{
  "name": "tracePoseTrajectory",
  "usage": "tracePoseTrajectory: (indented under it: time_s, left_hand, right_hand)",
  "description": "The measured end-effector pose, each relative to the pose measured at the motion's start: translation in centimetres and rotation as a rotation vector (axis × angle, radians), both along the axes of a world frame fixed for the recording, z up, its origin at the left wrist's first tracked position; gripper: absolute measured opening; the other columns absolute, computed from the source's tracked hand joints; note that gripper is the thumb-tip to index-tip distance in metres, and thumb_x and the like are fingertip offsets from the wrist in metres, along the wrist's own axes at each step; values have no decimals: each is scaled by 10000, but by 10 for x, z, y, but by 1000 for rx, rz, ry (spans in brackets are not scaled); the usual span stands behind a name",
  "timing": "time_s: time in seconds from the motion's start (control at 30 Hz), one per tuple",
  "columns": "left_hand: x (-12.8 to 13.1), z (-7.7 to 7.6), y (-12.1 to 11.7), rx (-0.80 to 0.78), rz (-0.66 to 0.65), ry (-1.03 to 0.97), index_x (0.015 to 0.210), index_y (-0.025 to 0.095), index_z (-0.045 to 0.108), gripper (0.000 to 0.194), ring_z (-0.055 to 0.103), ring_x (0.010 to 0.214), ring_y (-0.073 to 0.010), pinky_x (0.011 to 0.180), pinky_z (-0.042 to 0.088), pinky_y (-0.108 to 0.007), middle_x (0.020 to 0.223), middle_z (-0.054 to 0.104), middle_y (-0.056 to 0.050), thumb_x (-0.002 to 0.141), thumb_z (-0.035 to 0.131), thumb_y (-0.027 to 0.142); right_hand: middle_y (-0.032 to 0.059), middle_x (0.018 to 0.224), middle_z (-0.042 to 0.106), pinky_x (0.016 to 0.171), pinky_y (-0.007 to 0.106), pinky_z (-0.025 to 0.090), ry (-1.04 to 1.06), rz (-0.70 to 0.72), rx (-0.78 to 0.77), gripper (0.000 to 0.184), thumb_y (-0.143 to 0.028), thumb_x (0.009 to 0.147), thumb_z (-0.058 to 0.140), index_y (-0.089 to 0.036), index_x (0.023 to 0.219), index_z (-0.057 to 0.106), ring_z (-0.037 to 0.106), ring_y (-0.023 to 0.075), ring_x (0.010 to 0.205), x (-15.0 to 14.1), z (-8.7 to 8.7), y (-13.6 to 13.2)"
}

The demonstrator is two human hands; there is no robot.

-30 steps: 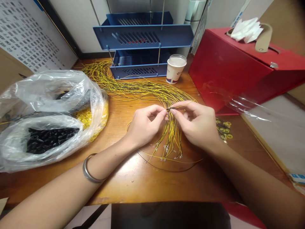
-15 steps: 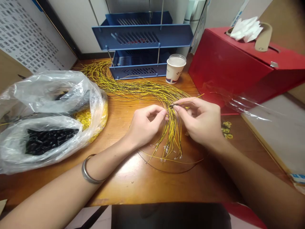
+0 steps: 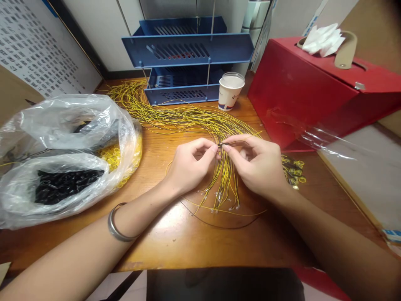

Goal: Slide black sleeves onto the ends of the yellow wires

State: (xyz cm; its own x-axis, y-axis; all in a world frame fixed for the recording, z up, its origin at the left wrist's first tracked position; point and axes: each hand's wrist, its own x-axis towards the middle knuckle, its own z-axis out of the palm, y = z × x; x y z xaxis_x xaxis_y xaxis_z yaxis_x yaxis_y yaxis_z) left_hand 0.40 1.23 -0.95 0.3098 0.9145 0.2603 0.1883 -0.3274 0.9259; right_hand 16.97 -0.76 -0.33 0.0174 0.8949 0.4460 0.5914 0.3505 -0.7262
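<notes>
My left hand point(image 3: 196, 163) pinches a thin yellow-and-black wire just above the bundle. Facing it, my right hand point(image 3: 258, 165) is closed on a small black part point(image 3: 223, 145) at the same wire, whose loose ends run back over the right fingers. The fingertips of both hands nearly meet, and they hide the exact joint. Under them lies a long bundle of yellow and black wires point(image 3: 188, 115), its near ends fanned out with small clear tips point(image 3: 218, 196). Beside my right wrist sit several yellow-and-black ring parts point(image 3: 294, 171).
To the left stands a clear plastic bag point(image 3: 72, 108) holding black caps point(image 3: 67, 186) and yellow rings point(image 3: 120, 161). A blue tray rack point(image 3: 188, 50) and a paper cup point(image 3: 231, 92) are at the back. A red box point(image 3: 300, 88) with tissues is at the right.
My right hand moved a little right and away from the left with the black part, then came back to the left fingertips. My left hand has stayed nearly still.
</notes>
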Motion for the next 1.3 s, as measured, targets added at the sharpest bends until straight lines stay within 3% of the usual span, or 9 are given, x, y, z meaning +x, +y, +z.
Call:
tracePoseTrajectory:
  time_s: [0.17,0.4,0.67,0.87,1.03,1.3]
  left_hand:
    - [0,1,0,3,1,14,806,137,673,174,665,738,-129,742,521,-230,777,714,-34,901,576,246]
    - [-1,-1,0,-11,-12,21,817,133,678,190,667,743,-129,741,517,-226,792,722,-41,910,568,257]
    - [1,-2,0,-2,6,16,846,131,690,191,678,763,-129,760,523,-225,817,734,-46,912,574,268]
    - [1,-3,0,-16,-21,10,838,131,689,194,677,761,-131,751,523,-229,817,734,-50,916,565,259]
    - [1,-3,1,-32,15,-15,854,135,696,188,690,762,-142,762,542,-243,818,743,-53,898,592,285]
    - [0,-4,0,8,13,17,838,137,701,202,684,760,-132,762,530,-229,815,740,-47,910,577,279]
  right_hand:
    - [7,668,662,452,234,345,-12,-23,15,137,-239,816,654,-175,912,729,392,67,433,1,2,0]
    - [-27,541,585,450,236,338,-15,7,-17,140,-254,825,652,-178,910,734,369,66,403,0,1,-1]
    - [40,782,704,477,229,388,1,-41,37,145,-245,808,670,-175,916,737,510,88,507,5,2,3]
    - [-6,590,633,439,231,347,4,-4,-22,148,-251,817,661,-168,916,734,390,65,406,0,-1,-1]
    - [43,791,709,457,228,383,18,-43,17,146,-255,807,673,-174,908,740,510,90,504,3,2,2]
    - [44,790,712,463,232,384,25,-53,32,140,-250,805,676,-177,905,742,534,100,519,4,2,3]
